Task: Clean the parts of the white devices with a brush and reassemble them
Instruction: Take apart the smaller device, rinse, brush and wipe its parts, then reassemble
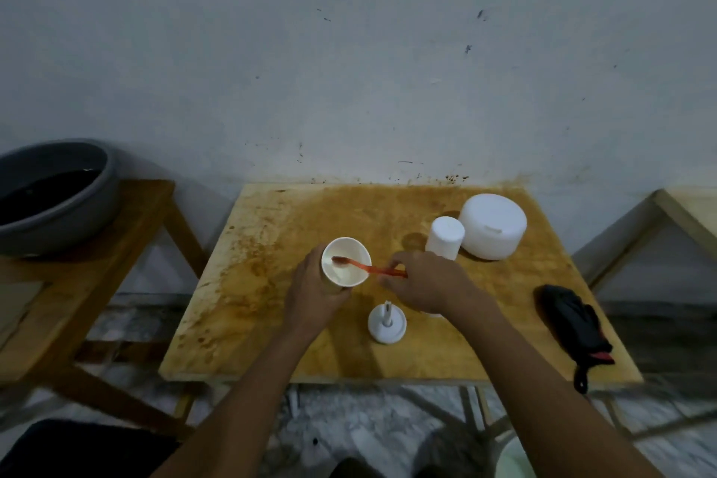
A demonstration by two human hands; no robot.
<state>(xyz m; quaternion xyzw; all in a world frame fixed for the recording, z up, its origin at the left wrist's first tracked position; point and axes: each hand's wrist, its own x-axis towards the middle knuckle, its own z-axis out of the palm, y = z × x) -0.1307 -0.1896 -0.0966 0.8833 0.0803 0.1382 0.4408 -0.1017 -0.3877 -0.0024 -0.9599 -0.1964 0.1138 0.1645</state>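
While the light, rigid white cup (346, 262) is gripped around its wall by the left hand (316, 293), a slim red brush (366, 267) is pinched by the right hand (425, 281).

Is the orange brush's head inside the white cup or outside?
Inside. The head of the orange brush lies within the rim of the white cup, held by the left hand; the right hand pinches the handle.

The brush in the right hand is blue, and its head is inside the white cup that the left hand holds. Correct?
Only the colour is wrong: the head view shows an orange-red brush. The right hand holds it, head inside the white cup that the left hand holds.
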